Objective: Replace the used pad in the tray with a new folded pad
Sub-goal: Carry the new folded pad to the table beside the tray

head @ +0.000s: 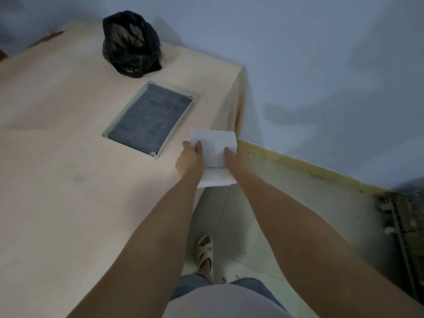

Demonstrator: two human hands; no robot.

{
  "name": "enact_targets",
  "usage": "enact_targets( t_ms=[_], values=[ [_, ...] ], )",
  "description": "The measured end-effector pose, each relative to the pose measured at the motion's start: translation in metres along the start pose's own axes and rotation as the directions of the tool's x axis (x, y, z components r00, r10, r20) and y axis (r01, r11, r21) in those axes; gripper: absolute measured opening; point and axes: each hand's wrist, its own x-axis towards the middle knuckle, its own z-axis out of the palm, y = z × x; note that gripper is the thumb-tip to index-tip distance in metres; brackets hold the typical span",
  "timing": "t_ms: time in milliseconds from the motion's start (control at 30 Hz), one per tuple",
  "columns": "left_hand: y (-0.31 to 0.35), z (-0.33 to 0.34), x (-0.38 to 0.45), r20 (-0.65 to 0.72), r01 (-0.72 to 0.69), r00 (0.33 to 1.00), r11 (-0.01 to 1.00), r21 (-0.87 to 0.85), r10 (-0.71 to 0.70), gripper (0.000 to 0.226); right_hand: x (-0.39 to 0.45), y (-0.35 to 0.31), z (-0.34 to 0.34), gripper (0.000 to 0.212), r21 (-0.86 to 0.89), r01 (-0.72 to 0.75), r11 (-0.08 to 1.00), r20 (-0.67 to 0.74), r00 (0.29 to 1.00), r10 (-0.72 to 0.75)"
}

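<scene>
A pale rectangular tray [135, 101] lies on the table, and a dark grey pad [151, 118] fills its inside. A white folded pad [214, 152] hangs over the table's right edge, just right of the tray's near corner. My left hand [190, 158] grips the white pad's left side, with the thumb on top. On the pad's right side, my right hand [236, 157] holds it the same way. Part of the white pad is hidden by my hands.
A tied black plastic bag [132, 44] sits on the table [57, 157] behind the tray. The table's right edge drops to a tiled floor [286, 196], where my sandalled foot [205, 253] stands. A blue wall is beyond. Clutter lies at the far right of the floor.
</scene>
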Motion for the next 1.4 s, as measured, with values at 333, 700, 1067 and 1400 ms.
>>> enact_targets(
  t_ms=[333,700,1067,1400],
  values=[
    [0.003,-0.023,0.093,-0.099,0.063,0.992,0.988,-0.142,-0.078,0.045,0.064,-0.076,0.04,0.042,-0.114,0.09,0.989,0.085,0.993,-0.081],
    [-0.044,-0.063,0.131,-0.341,0.215,0.889,0.936,-0.277,-0.305,0.037,0.093,-0.132,0.127,0.038,-0.088,0.208,0.974,0.395,0.905,-0.158],
    [-0.086,-0.105,0.141,-0.482,0.478,0.589,0.761,-0.439,-0.648,0.034,0.104,-0.167,0.204,0.032,-0.109,0.324,0.94,0.773,0.622,-0.124],
    [-0.134,-0.114,0.08,-0.389,0.519,0.374,0.538,-0.665,-0.842,0.033,0.072,-0.166,0.245,0.024,-0.105,0.509,0.854,0.953,0.298,-0.06]
  ],
)
